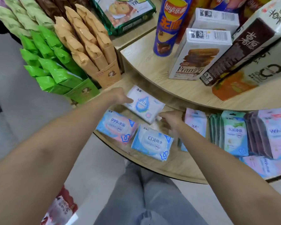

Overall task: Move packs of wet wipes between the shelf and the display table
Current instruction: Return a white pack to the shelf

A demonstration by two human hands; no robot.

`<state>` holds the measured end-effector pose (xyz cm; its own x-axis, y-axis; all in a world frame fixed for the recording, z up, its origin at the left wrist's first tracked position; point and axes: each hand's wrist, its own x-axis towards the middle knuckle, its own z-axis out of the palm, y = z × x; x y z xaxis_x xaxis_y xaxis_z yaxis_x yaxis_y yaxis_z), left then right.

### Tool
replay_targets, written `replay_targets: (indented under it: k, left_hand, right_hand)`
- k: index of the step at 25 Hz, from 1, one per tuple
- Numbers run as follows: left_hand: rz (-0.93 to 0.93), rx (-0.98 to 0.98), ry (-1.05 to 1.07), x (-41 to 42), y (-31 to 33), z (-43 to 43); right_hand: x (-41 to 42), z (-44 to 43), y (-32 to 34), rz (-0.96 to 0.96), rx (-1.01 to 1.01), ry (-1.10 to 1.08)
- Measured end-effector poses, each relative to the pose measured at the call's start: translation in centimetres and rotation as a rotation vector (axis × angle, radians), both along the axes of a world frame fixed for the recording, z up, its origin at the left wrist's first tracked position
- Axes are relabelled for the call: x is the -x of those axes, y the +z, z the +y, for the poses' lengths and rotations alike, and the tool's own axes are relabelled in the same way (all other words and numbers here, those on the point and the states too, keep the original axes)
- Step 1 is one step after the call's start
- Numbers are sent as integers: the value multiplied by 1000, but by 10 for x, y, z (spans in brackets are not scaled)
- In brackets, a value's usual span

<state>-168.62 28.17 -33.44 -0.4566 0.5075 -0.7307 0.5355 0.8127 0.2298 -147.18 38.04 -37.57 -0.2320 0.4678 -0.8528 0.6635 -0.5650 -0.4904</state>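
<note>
Lotion pack lies between left hand, right hand grip.

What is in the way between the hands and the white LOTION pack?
Nothing visible. The left hand already holds the LOTION pack at its left edge, and the right hand pinches its near right corner.

On the lower tier of a round wooden display table, a white LOTION wet-wipe pack is seen. In front of it, a pink-and-blue 999 pack and a blue EDI pack are laid flat. To its right, wipe sachets are stood in rows; to its left, green bags and tan bags are ranged in cartons. Behind it, the upper tier is stocked with a Lay's can and Franzzi boxes.
</note>
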Motion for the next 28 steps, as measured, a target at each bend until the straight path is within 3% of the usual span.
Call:
replay_targets:
  k: [3, 7, 13, 16, 23, 28]
  left_hand:
    - [-81, -3, 176, -9, -31, 10]
    - [-90, -39, 220, -12, -38, 15]
    - [-451, -280, 521, 3, -17, 2]
    - [-468, -392, 562, 2, 6, -17]
    - [-473, -716, 909, -8, 76, -78]
    - [-509, -865, 916, -54, 109, -112]
  right_hand:
    - [20, -7, -13, 78, 116, -148]
    - [35, -7, -20, 177, 198, -329]
    - [26, 2, 7, 390, 344, -323]
    - [18, -3, 24, 515, 410, -274]
    - [-12, -3, 86, 549, 268, -243]
    - [-61, -19, 139, 611, 30, -272]
